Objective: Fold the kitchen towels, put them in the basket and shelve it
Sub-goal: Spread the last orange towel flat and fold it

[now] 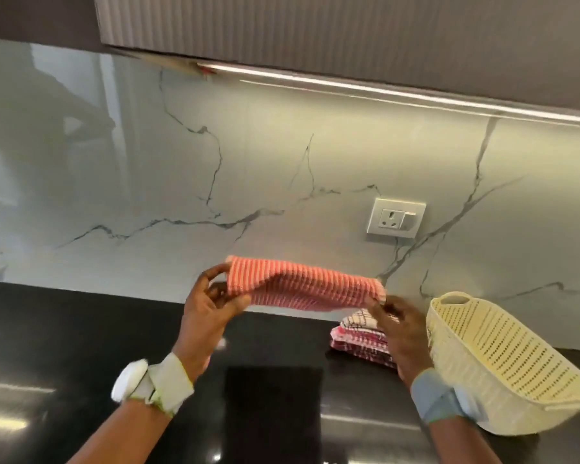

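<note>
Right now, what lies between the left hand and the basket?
In the head view, the right hand and a stack of folded towels lie between the left hand and the basket.

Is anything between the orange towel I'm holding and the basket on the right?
Nothing visible blocks it. The orange towel is held in the air by the left hand and right hand. The cream basket sits open to the right; the folded towel stack lies lower, beside it.

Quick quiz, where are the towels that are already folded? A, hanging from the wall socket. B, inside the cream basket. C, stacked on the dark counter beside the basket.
C: the folded towels sit stacked on the counter, left of the cream basket, not inside it.
</note>
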Available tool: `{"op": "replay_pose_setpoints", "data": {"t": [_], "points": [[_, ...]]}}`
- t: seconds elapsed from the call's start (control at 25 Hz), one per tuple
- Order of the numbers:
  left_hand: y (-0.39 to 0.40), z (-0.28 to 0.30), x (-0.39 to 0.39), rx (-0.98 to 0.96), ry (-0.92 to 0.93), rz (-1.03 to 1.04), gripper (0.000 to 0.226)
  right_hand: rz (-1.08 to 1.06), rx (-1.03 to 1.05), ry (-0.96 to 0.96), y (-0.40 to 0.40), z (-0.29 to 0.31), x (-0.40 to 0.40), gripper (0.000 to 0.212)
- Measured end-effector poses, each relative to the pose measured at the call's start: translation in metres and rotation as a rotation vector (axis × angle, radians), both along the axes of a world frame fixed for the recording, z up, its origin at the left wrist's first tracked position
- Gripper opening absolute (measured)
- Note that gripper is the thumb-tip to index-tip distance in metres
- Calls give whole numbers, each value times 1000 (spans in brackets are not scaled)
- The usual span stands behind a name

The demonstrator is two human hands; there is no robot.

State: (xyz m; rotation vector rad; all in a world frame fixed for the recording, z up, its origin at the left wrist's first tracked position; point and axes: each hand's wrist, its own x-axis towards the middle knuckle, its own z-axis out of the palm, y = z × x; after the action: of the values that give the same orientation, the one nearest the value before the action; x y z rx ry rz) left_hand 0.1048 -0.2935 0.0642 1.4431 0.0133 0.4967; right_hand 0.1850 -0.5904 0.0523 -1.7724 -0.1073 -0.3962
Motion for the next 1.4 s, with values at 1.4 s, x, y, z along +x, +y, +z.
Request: {"op": "replay_pose_setpoints", "data": {"t": [1.4], "points": [[1,-120,-82,992,652,57,18,-36,-670,578,-25,-126,-97,36]]}}
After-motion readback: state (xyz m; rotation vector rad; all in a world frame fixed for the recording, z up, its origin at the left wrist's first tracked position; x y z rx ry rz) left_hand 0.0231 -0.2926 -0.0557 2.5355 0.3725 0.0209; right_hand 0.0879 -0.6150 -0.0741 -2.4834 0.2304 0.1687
